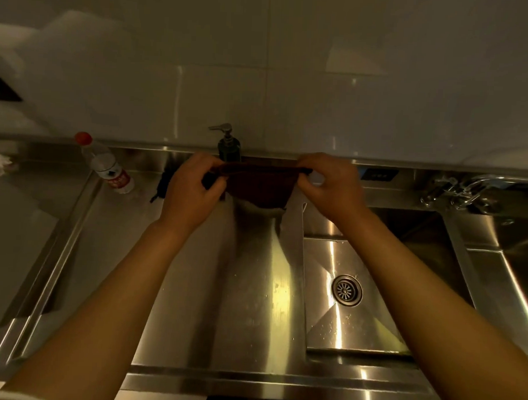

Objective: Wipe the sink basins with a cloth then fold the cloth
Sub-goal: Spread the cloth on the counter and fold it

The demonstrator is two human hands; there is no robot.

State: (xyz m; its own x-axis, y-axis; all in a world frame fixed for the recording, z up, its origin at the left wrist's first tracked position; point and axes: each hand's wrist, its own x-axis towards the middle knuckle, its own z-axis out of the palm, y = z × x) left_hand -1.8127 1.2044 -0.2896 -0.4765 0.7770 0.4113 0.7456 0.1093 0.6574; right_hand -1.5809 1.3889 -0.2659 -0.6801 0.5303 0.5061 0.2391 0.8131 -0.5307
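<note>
Head view: dark cloth (258, 184) stretched between left hand (191, 188) and right hand (332, 187), each grip pinching a corner.

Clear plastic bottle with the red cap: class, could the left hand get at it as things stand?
Probably yes. The clear plastic bottle with the red cap stands on bare steel counter just left of the left hand, nothing between them; but that hand first must release the dark brown cloth.
</note>
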